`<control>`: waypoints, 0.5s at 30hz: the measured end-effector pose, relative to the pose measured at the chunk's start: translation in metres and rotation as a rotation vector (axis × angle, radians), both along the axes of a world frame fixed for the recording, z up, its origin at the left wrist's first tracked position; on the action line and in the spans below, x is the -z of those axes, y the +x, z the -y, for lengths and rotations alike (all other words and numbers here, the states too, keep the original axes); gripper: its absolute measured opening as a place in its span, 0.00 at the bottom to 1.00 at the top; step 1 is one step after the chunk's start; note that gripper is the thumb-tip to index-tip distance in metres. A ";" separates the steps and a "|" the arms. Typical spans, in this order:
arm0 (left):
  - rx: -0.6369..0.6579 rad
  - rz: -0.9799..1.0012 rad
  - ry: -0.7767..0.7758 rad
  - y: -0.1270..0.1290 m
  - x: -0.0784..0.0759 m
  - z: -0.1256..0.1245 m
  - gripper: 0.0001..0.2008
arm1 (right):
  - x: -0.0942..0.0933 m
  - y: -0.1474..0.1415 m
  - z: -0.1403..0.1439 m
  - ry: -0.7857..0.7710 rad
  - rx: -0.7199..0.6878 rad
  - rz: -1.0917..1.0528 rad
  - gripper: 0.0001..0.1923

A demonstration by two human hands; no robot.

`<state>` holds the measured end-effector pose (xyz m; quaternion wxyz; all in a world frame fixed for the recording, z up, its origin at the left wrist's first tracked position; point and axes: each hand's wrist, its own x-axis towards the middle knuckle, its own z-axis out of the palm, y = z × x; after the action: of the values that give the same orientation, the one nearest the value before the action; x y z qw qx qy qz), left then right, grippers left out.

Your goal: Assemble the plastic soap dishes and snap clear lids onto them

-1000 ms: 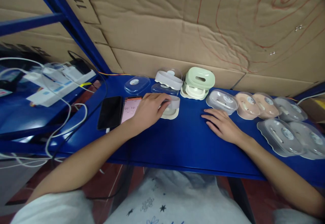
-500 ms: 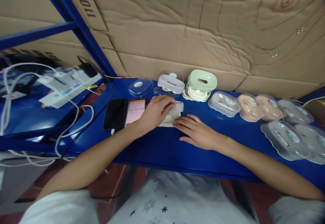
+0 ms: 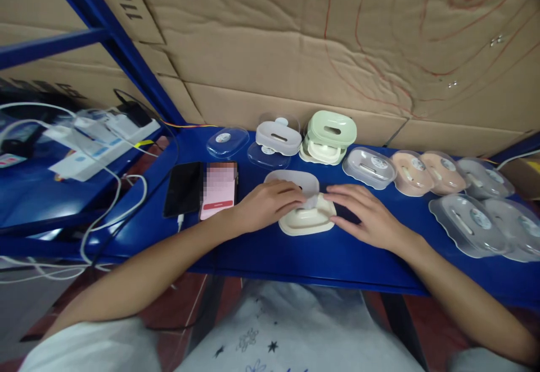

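Note:
A cream soap dish base (image 3: 304,223) lies on the blue shelf (image 3: 295,254) in front of me. A translucent white lid (image 3: 291,182) leans on its far edge, tilted. My left hand (image 3: 265,206) grips the lid and the base's left side. My right hand (image 3: 366,214) rests on the base's right rim, fingers spread toward the lid. Behind stand a white lidded dish (image 3: 278,135) and a green one (image 3: 331,133).
A dark phone (image 3: 183,188) and a lit phone with a pink screen (image 3: 218,189) lie left of my hands. Several grey and pink lidded dishes (image 3: 422,172) line the right. A power strip with white cables (image 3: 97,135) sits at left. Cardboard forms the back wall.
The cream dish has come from beside the phones toward me. Its lid now tilts open. My right hand moved left from the bare shelf onto the dish.

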<state>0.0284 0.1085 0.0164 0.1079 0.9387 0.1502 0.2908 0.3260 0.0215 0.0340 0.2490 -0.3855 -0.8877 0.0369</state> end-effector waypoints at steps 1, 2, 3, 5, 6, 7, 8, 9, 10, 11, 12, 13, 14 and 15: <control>0.068 0.000 -0.031 0.001 -0.001 0.004 0.11 | 0.001 -0.001 0.000 0.013 0.009 0.007 0.26; 0.132 -0.004 -0.054 0.002 -0.002 0.007 0.12 | 0.001 -0.001 0.000 0.014 0.004 0.021 0.30; 0.180 -0.008 -0.065 0.002 -0.003 0.010 0.14 | 0.003 -0.002 0.000 0.006 -0.011 0.038 0.32; 0.208 -0.025 -0.039 0.002 -0.005 0.013 0.18 | 0.006 -0.004 -0.001 -0.010 -0.041 0.053 0.34; 0.184 -0.046 -0.006 0.002 -0.006 0.013 0.21 | 0.008 -0.004 -0.003 -0.012 -0.043 0.049 0.33; 0.139 -0.079 0.033 0.001 -0.008 0.013 0.26 | 0.011 -0.003 -0.005 -0.007 -0.035 0.040 0.31; 0.086 -0.121 0.074 0.001 -0.009 0.013 0.31 | 0.013 -0.002 -0.007 0.004 -0.022 0.029 0.28; 0.031 -0.168 0.109 0.000 -0.010 0.012 0.35 | 0.016 -0.001 -0.009 0.018 -0.010 0.017 0.24; -0.014 -0.209 0.135 0.000 -0.010 0.011 0.38 | 0.018 0.001 -0.011 0.033 -0.002 0.005 0.21; -0.047 -0.239 0.151 0.000 -0.011 0.010 0.40 | 0.020 0.003 -0.013 0.046 0.001 -0.009 0.18; -0.065 -0.257 0.166 0.000 -0.011 0.009 0.39 | 0.021 0.005 -0.014 0.057 0.000 -0.028 0.17; -0.074 -0.262 0.185 0.000 -0.012 0.009 0.36 | 0.022 0.006 -0.015 0.064 -0.004 -0.051 0.17; -0.073 -0.259 0.212 -0.001 -0.012 0.008 0.31 | 0.022 0.006 -0.015 0.067 -0.008 -0.072 0.18; -0.064 -0.253 0.245 -0.001 -0.012 0.008 0.27 | 0.022 0.006 -0.015 0.071 -0.013 -0.088 0.19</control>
<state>0.0275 0.1008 0.0288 -0.0365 0.9687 0.1559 0.1899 0.3319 0.0361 0.0116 0.3010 -0.3688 -0.8791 0.0240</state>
